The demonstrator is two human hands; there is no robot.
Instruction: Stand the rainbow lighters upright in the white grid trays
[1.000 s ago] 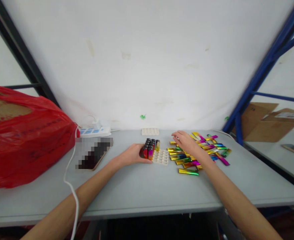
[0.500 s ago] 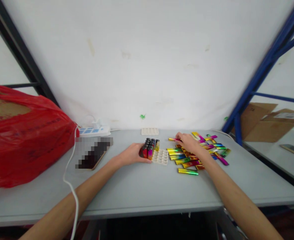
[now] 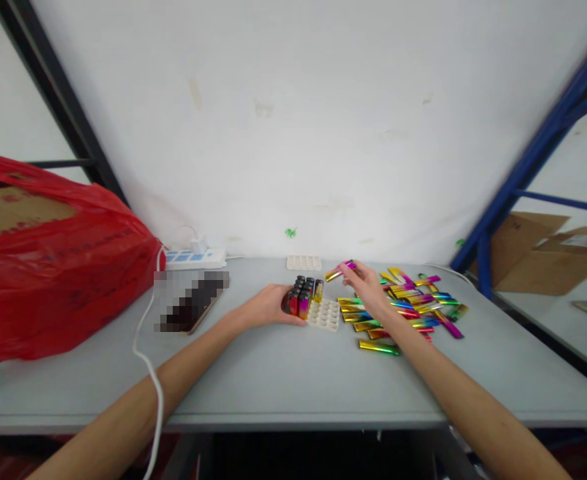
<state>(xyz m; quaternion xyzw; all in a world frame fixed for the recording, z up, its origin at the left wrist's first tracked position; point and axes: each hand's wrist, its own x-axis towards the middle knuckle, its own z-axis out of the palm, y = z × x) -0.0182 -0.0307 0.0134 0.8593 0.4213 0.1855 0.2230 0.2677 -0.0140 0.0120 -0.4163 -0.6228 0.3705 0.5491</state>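
My left hand (image 3: pixel 270 306) is curled round the left side of a white holed tray (image 3: pixel 329 316), its thumb at the front corner. Several shiny lighters (image 3: pixel 304 304) with black tops stand upright in the tray's left part, against this hand; its far fingers are hidden behind them. Empty holes show in the tray's right part. Above the table, right of the tray, my right hand (image 3: pixel 366 283) pinches one gold and purple lighter (image 3: pixel 340 271), tilted. Below and right of that hand lies a loose pile of metallic coloured lighters (image 3: pixel 423 308).
A second white tray (image 3: pixel 304 263) lies by the wall. To the left are a phone (image 3: pixel 198 308), a power strip (image 3: pixel 208 257), a white cable (image 3: pixel 146 360) and a red plastic bag (image 3: pixel 68 280). Blue rack posts (image 3: pixel 484 263) and a cardboard box (image 3: pixel 533 257) are at the right.
My right hand has lifted the lighter from the pile's far left edge and tilted it up, moving slightly left towards the tray. My left hand stays at the tray. The view has shifted slightly.
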